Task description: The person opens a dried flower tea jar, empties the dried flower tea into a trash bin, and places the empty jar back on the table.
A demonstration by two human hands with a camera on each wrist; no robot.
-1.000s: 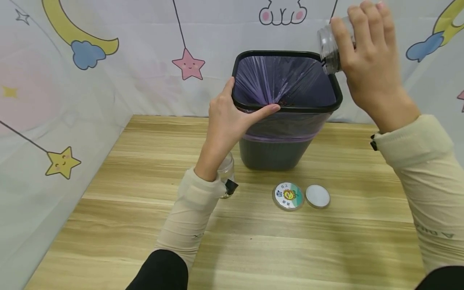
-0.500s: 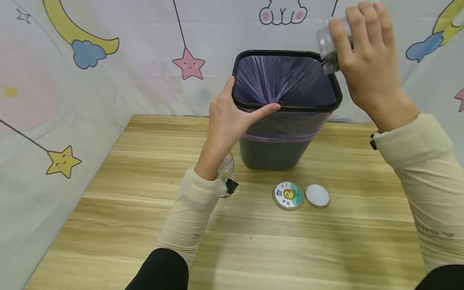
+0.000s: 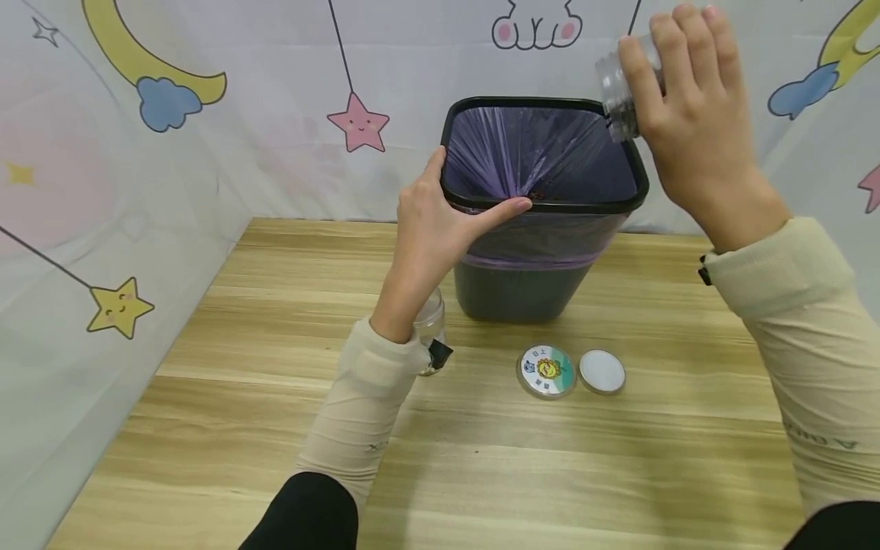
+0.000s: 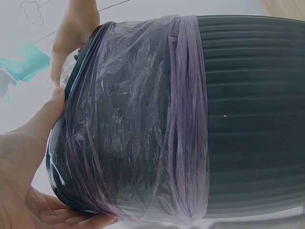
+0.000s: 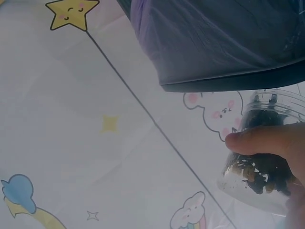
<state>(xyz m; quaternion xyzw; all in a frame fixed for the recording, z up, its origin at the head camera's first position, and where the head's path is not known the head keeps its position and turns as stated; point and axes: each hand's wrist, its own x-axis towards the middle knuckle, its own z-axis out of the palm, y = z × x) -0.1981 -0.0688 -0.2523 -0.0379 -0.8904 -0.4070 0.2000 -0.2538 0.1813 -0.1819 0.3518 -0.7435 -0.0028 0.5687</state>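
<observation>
My left hand (image 3: 436, 221) holds the left front corner of a dark trash bin (image 3: 519, 294), the thumb along the front rim and the fingers on the left side. A translucent purple bag (image 3: 491, 149) lines the bin and folds over its outside, plain in the left wrist view. Up at the right, my right hand (image 3: 701, 114) grips a clear jar (image 3: 615, 92), tipped with its mouth over the bin's right rim. Dark pieces (image 5: 267, 169) lie inside the jar in the right wrist view. What lies deep in the bin is mostly hidden.
A second clear jar (image 3: 430, 317) stands behind my left wrist, partly covered. Two round lids, one with a sunflower picture (image 3: 546, 371) and one plain white (image 3: 602, 372), lie before the bin on the wooden table (image 3: 275, 428). A patterned cloth (image 3: 289, 84) hangs behind.
My right hand and the tipped jar have shifted slightly left over the bin's rim. My left hand and the bin stay in place.
</observation>
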